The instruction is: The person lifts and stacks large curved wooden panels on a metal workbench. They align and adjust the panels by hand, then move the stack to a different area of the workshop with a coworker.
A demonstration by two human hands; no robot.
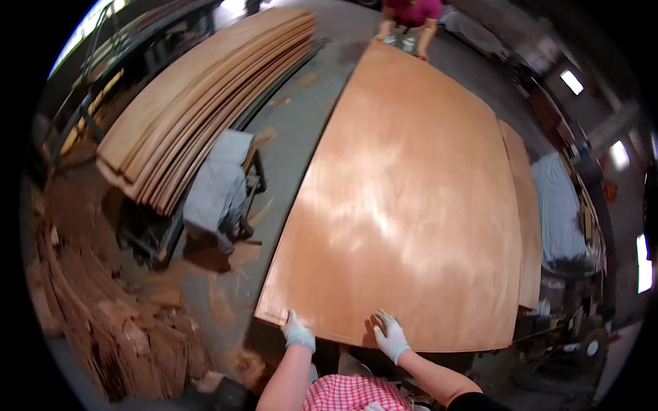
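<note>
A large, glossy reddish-brown plywood sheet [404, 205] stretches away from me. Gloved in white, my left hand [299, 331] grips its near edge close to the left corner, thumb on top and the other fingers hidden underneath. My right hand [391, 337], also in a white glove, rests on the sheet's upper face by the near edge, fingers apart. At the far end, a co-worker [411, 12] in a magenta top has both hands on the sheet's edge. Under its right side shows part of another wood sheet [522, 219].
To the left, a stack of wood sheets [212, 89] lies on a rack. A stool draped in grey cloth [221, 179] stands beside it. Torn veneer scraps [130, 335] pile up at the lower left. Grey sheeting [558, 205] covers something at right.
</note>
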